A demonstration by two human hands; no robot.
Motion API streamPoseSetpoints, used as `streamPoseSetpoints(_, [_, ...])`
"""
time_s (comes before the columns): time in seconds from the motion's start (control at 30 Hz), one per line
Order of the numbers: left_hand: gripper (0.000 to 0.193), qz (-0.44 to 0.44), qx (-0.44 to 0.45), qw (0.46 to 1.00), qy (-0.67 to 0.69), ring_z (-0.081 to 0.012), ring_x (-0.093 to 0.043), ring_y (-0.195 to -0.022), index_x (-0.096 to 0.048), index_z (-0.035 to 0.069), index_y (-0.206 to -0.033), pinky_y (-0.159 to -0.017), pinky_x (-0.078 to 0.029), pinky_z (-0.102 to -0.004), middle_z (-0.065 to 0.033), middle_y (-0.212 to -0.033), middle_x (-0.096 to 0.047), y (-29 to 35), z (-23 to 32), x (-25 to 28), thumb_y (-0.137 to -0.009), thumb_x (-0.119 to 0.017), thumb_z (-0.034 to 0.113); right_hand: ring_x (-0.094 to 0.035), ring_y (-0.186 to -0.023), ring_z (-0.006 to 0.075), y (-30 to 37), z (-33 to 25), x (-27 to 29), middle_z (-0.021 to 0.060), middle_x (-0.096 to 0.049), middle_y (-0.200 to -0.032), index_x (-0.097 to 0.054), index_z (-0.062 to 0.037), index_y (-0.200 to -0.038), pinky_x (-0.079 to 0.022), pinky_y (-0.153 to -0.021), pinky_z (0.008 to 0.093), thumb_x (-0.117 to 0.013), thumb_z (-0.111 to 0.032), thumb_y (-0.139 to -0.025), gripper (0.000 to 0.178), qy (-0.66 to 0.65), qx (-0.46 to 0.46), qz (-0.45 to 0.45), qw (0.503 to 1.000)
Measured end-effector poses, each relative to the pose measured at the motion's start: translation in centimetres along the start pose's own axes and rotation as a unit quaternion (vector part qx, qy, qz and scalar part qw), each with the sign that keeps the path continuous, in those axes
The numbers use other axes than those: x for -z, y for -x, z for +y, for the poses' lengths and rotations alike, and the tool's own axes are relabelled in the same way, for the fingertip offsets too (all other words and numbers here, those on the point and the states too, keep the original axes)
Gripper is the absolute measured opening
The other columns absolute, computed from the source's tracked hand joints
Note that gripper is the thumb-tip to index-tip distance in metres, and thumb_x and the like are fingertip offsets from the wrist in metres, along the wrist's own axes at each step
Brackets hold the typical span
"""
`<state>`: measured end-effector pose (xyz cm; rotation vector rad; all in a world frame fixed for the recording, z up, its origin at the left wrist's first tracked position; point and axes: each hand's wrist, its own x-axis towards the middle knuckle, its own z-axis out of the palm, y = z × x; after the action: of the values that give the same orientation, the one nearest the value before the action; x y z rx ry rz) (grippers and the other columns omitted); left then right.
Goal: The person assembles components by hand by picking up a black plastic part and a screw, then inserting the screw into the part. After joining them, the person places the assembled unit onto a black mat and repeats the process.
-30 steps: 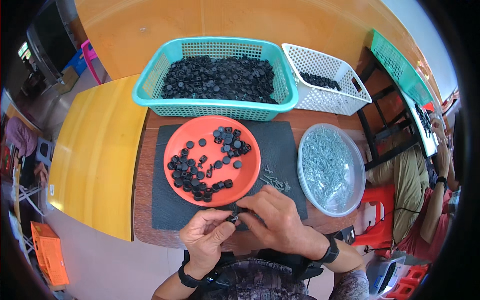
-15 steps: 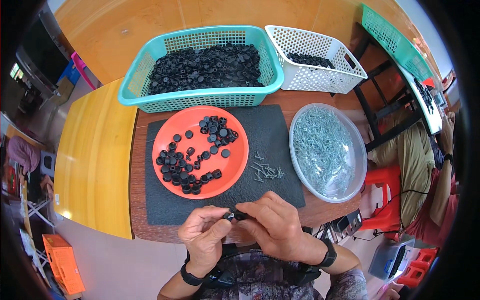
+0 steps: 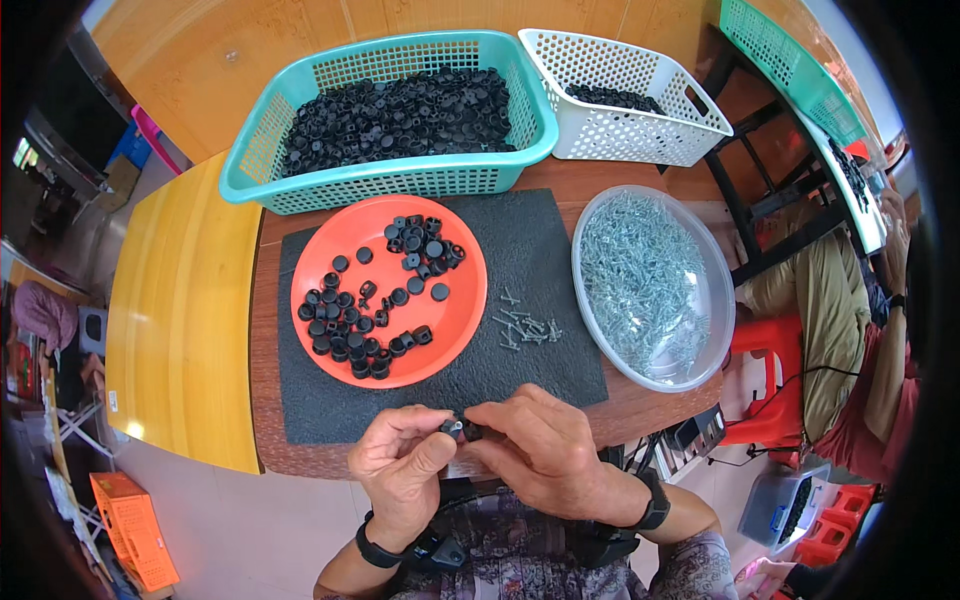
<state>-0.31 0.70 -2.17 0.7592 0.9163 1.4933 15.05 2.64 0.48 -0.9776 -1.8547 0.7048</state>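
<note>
Just in front of the table's near edge, my left hand (image 3: pixel 400 470) pinches a small black plastic part (image 3: pixel 450 428) with a pale spot at its centre. My right hand (image 3: pixel 545 455) is closed beside it, its thumb and forefinger on a dark piece (image 3: pixel 472 430) that meets the first part; my fingers hide most of it. Beyond my hands a round orange-red plate (image 3: pixel 440 335) holds small black caps (image 3: pixel 335 325) in loose groups. Several loose screws (image 3: pixel 525 328) lie on the dark mat (image 3: pixel 540 230) to the right of the plate.
A clear round tub (image 3: pixel 712 365) of screws stands on the right. Behind are a teal basket (image 3: pixel 390 185) heaped with black parts and a white basket (image 3: pixel 640 148) holding more. A yellow panel (image 3: pixel 180 330) adjoins the table's left. Another person's arm (image 3: pixel 885 370) shows far right.
The view has shifted slightly, so the table things sit a little higher and further left. My hands keep the same grip, with the two black pieces still held together.
</note>
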Motion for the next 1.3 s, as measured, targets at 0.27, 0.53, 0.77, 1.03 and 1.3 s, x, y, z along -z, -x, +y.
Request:
streamPoseSetpoints(0.27, [0.026,-0.036,0.020,0.999,0.015,-0.0180,-0.062,-0.071,-0.059,-0.002,-0.090,-0.060,-0.051,-0.0262,-0.0139,-0.080,-0.064,-0.1,0.2,0.0,-0.076,-0.077,0.010,-0.058,-0.066,0.0215,1.0,0.0,0.2,0.0104,-0.062,-0.077,-0.062,0.0032,-0.099,-0.045,-0.057,0.0298,-0.074,-0.004,-0.074,0.028,-0.115,-0.097,0.021,0.988])
streamPoseSetpoints(0.53, [0.027,-0.041,0.006,0.998,-0.046,-0.0176,-0.063,-0.069,-0.060,-0.002,-0.090,-0.062,-0.052,-0.0257,-0.0125,-0.080,-0.063,0.2,0.1,0.1,-0.074,-0.078,0.009,-0.053,-0.067,0.0077,1.8,-0.2,0.8,0.0036,-0.059,-0.079,-0.066,0.0006,-0.105,-0.045,-0.059,0.0219,-0.073,-0.004,-0.078,0.028,-0.228,-0.195,0.032,0.953])
streamPoseSetpoints(0.77, [0.024,-0.105,-0.037,0.985,-0.130,-0.0118,-0.060,-0.075,-0.063,-0.005,-0.098,-0.066,-0.050,-0.0221,-0.0095,-0.088,-0.062,0.6,0.6,0.3,-0.078,-0.074,0.003,-0.063,-0.078,0.0110,2.6,0.2,0.5,0.0094,-0.066,-0.089,-0.064,0.0038,-0.107,-0.052,-0.064,0.0224,-0.070,-0.001,-0.081,0.027,-0.395,-0.289,0.036,0.871])
streamPoseSetpoints(1.03, [0.024,-0.118,-0.063,0.973,-0.187,-0.0117,-0.061,-0.073,-0.064,-0.004,-0.098,-0.060,-0.050,-0.0218,-0.0108,-0.087,-0.064,0.7,1.3,-0.3,-0.078,-0.074,0.003,-0.060,-0.072,0.0083,3.0,1.2,1.1,0.0108,-0.068,-0.090,-0.061,0.0041,-0.112,-0.047,-0.060,0.0195,-0.064,-0.004,-0.086,0.027,-0.542,-0.361,-0.007,0.759])
streamPoseSetpoints(1.3, [0.023,-0.108,-0.093,0.952,-0.270,-0.0106,-0.058,-0.064,-0.066,-0.001,-0.092,-0.053,-0.045,-0.0212,-0.0086,-0.078,-0.066,0.6,1.3,-0.1,-0.076,-0.077,0.010,-0.065,-0.076,0.0157,2.9,1.7,0.9,0.0147,-0.067,-0.090,-0.062,0.0082,-0.106,-0.052,-0.061,0.0231,-0.066,-0.001,-0.082,0.026,-0.591,-0.382,-0.007,0.711])
